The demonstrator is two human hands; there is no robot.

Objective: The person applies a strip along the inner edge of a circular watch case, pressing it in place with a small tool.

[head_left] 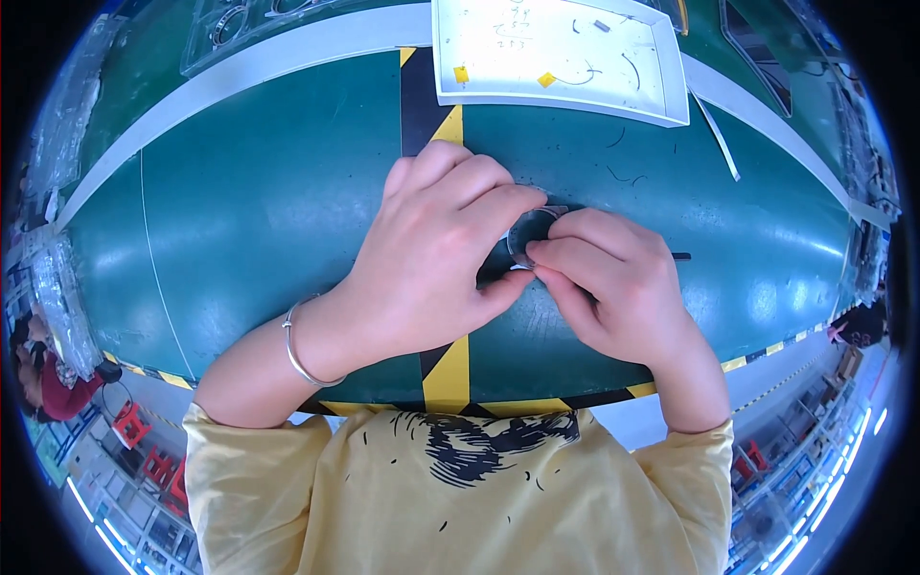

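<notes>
A small round dark piece with a thin shiny rim (524,233) is held between my two hands, a little above the green table mat. My left hand (431,235) curves around its left side, index finger at the far edge and thumb at the near edge. The fingertips of my right hand (613,273) pinch together at its right edge, over the dark face. Whether they also hold some tiny part is hidden. Past my right hand a short dark stick (681,256) shows; its other end is covered by the hand.
At the far side stands a white shallow box (565,105) holding dark curved strips and yellow tabs. A pale narrow strip (717,139) lies beside it. Dark thread-like scraps (628,177) are scattered on the mat. A clear tray with rings (225,29) sits at far left.
</notes>
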